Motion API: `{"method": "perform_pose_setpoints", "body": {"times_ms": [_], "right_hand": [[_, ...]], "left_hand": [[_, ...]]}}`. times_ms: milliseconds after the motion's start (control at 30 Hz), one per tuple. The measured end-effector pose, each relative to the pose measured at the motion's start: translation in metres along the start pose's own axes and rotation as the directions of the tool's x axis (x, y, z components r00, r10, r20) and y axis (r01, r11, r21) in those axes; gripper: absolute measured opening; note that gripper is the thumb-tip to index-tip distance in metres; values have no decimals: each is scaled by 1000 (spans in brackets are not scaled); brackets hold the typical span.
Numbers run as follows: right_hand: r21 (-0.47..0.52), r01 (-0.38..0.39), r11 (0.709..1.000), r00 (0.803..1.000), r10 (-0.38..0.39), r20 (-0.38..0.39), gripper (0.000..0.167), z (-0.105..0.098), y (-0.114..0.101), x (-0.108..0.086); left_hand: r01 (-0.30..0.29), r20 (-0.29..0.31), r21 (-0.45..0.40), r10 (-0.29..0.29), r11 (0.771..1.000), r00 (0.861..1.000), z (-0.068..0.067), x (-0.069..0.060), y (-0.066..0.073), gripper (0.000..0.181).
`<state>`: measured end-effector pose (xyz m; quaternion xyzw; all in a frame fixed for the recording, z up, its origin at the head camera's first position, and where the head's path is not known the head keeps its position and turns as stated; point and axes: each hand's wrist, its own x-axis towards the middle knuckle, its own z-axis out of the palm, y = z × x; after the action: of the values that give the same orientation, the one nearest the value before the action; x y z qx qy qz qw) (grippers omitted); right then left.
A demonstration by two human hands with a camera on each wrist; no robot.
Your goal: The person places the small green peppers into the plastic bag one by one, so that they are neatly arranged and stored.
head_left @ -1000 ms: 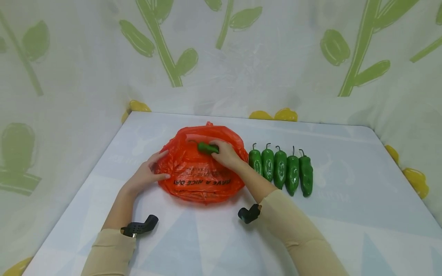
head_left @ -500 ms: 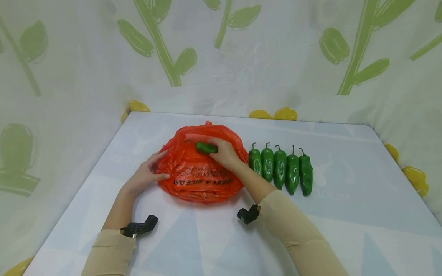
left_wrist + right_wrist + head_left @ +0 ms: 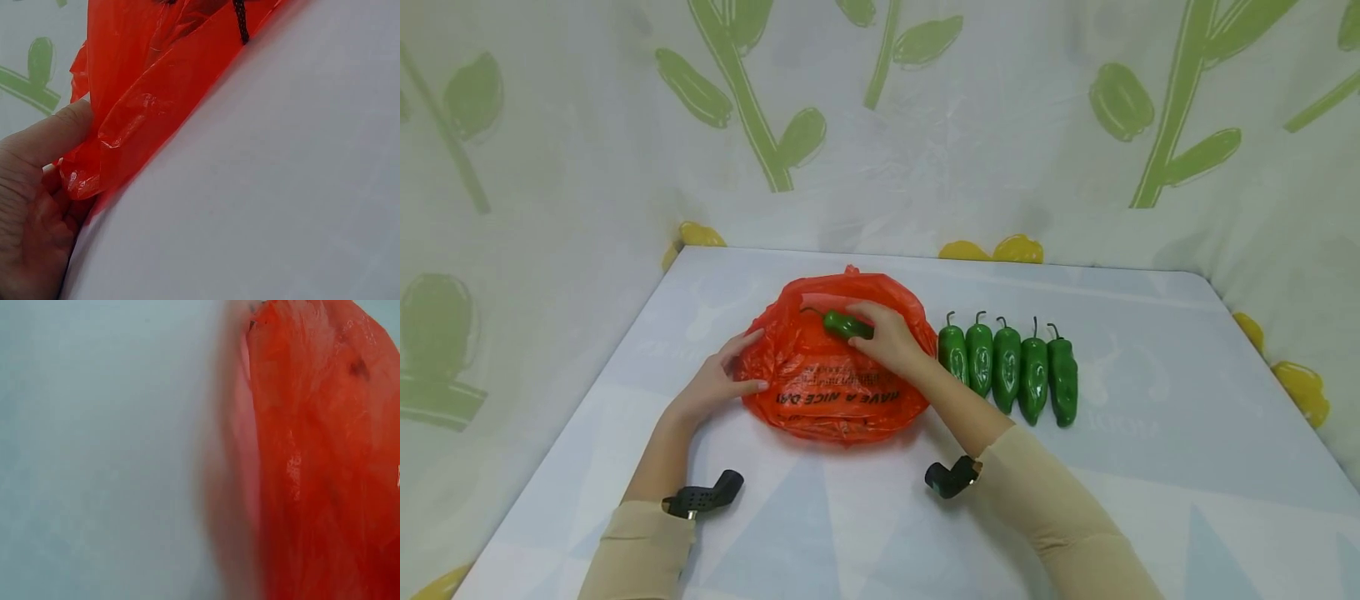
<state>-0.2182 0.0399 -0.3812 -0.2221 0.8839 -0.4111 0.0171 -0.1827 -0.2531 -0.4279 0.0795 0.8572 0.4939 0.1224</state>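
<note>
A red plastic bag (image 3: 842,404) with black lettering lies on the table, its mouth facing up and away. On its left side my left hand (image 3: 711,383) holds the edge, thumb and fingers apart; in the left wrist view the thumb lies against the red plastic and the fingers curl behind it. Over the mouth, my right hand (image 3: 891,340) pinches a green chili pepper (image 3: 844,323) near its tip, its stem pointing left. The right wrist view shows the bag (image 3: 325,444) and only a blur of the hand; the pepper is hidden there.
Several green chili peppers (image 3: 1006,367) lie in a row right of the bag, stems away from me. The white table (image 3: 1150,467) reaches a patterned curtain (image 3: 1000,125) at the back. Each wrist wears a black camera (image 3: 706,496).
The pepper over the bag has tilted so its tip end sits lower, and it has shifted slightly left. My right forearm has moved slightly rightward and down. My left hand stays put.
</note>
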Motion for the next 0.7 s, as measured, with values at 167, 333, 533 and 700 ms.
{"method": "perform_pose_setpoints", "body": {"times_ms": [167,333,533,700], "right_hand": [[25,14,1000,1000,-14,12,50,-2,-2,-11],[17,44,999,999,-44,6,52,-5,-5,-21],[19,84,996,996,-84,-21,52,-11,-6,-32],[46,100,994,994,-98,-38,55,-20,-8,-42]], "left_hand": [[5,0,-7,-5,1000,1000,-1,0,1,87],[5,-2,-14,-5,1000,1000,0,0,0,87],[11,-3,-13,-11,1000,1000,0,0,0,88],[9,-2,-15,-9,1000,1000,0,0,0,88]]}}
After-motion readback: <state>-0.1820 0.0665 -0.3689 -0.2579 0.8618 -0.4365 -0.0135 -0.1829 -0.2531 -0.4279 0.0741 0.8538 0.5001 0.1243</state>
